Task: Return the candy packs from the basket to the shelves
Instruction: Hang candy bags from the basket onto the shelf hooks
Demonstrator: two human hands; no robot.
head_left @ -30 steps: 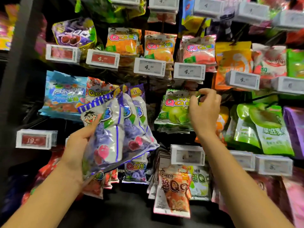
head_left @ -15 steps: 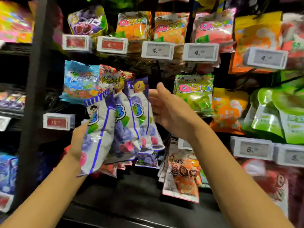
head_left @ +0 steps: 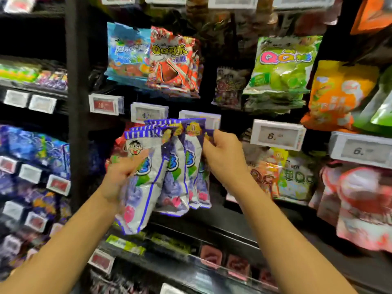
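My left hand (head_left: 123,177) grips a fanned bunch of several purple-and-white grape candy packs (head_left: 169,166) at mid height, thumb across the front pack. My right hand (head_left: 222,158) pinches the rightmost pack of the bunch near its top edge. The packs are held up in front of the lower hanging row, just under the white price tags (head_left: 199,118). The basket is out of view.
Hooks above carry blue packs (head_left: 127,54), red cola packs (head_left: 174,62), a dark purple pack (head_left: 229,85) and green packs (head_left: 282,66). Orange and pink packs hang at right. A black upright post (head_left: 76,102) stands at left. A lower shelf ledge (head_left: 191,247) juts out below.
The view has dropped toward the lower rows. My right hand left the green packs, crossed left, and now pinches the rightmost grape pack. The bunch sits lower and more central.
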